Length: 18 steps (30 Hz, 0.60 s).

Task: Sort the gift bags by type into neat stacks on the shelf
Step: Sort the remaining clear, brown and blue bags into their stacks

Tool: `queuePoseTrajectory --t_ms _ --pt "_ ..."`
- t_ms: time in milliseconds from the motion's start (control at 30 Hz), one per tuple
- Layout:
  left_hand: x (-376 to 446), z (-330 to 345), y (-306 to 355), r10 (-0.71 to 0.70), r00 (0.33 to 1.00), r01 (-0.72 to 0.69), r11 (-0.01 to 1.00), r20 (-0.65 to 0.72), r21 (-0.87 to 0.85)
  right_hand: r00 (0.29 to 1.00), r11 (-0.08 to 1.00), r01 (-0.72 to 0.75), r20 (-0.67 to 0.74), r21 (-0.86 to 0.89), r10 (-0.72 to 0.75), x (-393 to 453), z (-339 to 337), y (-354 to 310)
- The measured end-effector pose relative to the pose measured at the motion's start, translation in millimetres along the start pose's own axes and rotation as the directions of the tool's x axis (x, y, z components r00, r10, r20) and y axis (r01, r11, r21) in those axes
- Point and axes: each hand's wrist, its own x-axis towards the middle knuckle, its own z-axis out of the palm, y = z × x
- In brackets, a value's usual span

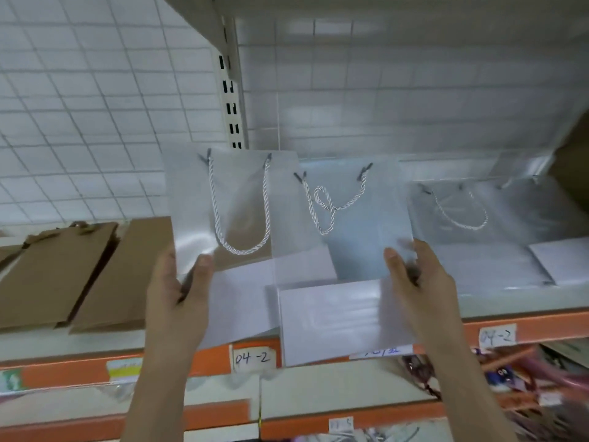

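I look down at a shelf (526, 306) with an orange front edge (541, 327) and a white wire-grid back. My left hand (180, 291) holds a frosted bag (191, 199) by its lower left side, thumb on the front face and fingers behind it; that grip is closed on the bag. The bag's twisted white rope handle (242, 224) hangs in a loop down its front. My right hand (420, 282) holds a second frosted bag (360, 250) at its right side, thumb on the face and fingers curled round the side; that grip is also closed on its bag. This bag's rope handle (325, 205) lies looped and tangled on its face. The two bags overlap near the middle of the shelf, and their lower ends stick out past the front edge.

Toward the right end of the shelf lies a stack of frosted bags (478, 237), flat, just beside the right-hand bag. Toward the left end lie flat brown paper bags (54, 275). Handwritten labels (251, 358) reading "04-2" are stuck on the orange edge.
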Motion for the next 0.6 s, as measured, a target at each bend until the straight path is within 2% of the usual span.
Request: queuePoseTrajectory --t_ms 367,467,600 --pt "-1.4 61.0 -4.4 0.028 0.998 -0.031 0.998 0.049 0.055 0.999 1.0 0.006 -0.035 -0.017 -0.006 30.9 -47.8 30.7" --pt "-1.6 88.5 -2.2 0.057 0.998 -0.059 0.995 0.016 0.084 0.998 0.999 -0.008 -0.059 -0.033 0.006 48.1 -71.7 53.2" --pt "-17.3 140.0 7.7 0.029 0.999 -0.027 0.997 -0.027 0.077 0.997 0.998 -0.003 -0.077 -0.055 -0.001 79.5 -119.5 86.2"
